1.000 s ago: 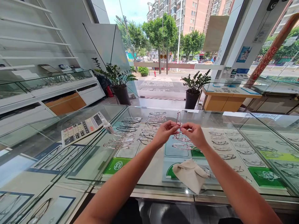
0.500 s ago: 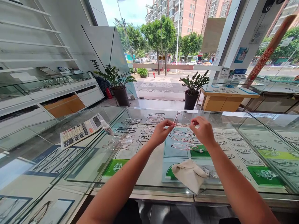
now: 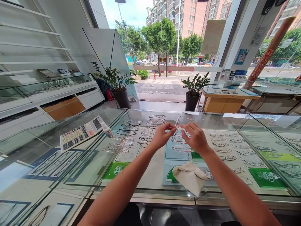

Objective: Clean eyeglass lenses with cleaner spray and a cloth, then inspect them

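Note:
A pair of thin-rimmed eyeglasses (image 3: 177, 121) is held up above the glass counter, turned nearly edge-on, with a temple reaching to the right. My left hand (image 3: 164, 134) pinches its rim between thumb and fingers. Close beside the lenses is my right hand (image 3: 195, 137), its thumb and fingers apart and the fingertips by the frame; whether they touch it I cannot tell. A beige cleaning cloth (image 3: 190, 178) lies crumpled on the counter's near side, below my right hand. Rows of eyeglasses (image 3: 155, 121) are visible beneath and around my hands.
To the left, a large calculator (image 3: 81, 133) and a small white bottle (image 3: 107, 129) rest on the glass counter (image 3: 131, 190). More frames show at right. Beyond the counter are two potted plants (image 3: 122, 97) and glass doors (image 3: 162, 64).
My right hand has let go of the temple's end and moved left, in beside the lenses. My left hand keeps its hold on the eyeglasses.

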`<act>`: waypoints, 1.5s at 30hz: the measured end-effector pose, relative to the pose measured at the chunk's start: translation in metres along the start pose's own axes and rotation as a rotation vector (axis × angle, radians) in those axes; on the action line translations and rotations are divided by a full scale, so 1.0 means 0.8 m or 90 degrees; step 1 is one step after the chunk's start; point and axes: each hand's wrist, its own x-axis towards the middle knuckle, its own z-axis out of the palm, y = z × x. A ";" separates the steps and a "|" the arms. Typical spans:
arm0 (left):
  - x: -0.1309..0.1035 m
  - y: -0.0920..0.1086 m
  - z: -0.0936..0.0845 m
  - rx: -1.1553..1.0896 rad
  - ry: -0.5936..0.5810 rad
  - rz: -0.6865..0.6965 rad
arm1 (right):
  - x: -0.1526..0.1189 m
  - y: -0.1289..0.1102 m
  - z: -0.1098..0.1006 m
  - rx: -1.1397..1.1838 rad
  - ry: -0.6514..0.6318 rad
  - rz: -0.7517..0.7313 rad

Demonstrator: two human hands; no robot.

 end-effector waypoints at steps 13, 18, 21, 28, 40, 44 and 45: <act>-0.001 0.002 0.002 0.020 0.023 0.001 | -0.004 0.004 0.005 -0.036 -0.090 0.070; 0.006 -0.008 -0.004 -0.027 0.064 0.018 | -0.004 0.011 0.005 -0.055 -0.104 0.102; 0.010 -0.009 -0.007 -0.072 0.084 0.012 | -0.005 0.015 0.005 -0.057 -0.128 0.122; 0.014 -0.005 -0.011 -0.212 0.167 -0.023 | -0.007 0.020 0.005 -0.051 -0.177 0.139; 0.003 0.007 0.002 -0.167 0.056 0.019 | -0.003 0.000 0.007 0.211 -0.150 0.206; -0.005 0.014 0.013 -0.205 0.043 0.010 | -0.003 -0.016 0.016 0.283 -0.099 0.196; -0.007 0.016 0.015 -0.220 0.042 0.001 | -0.003 -0.018 0.019 0.293 -0.088 0.197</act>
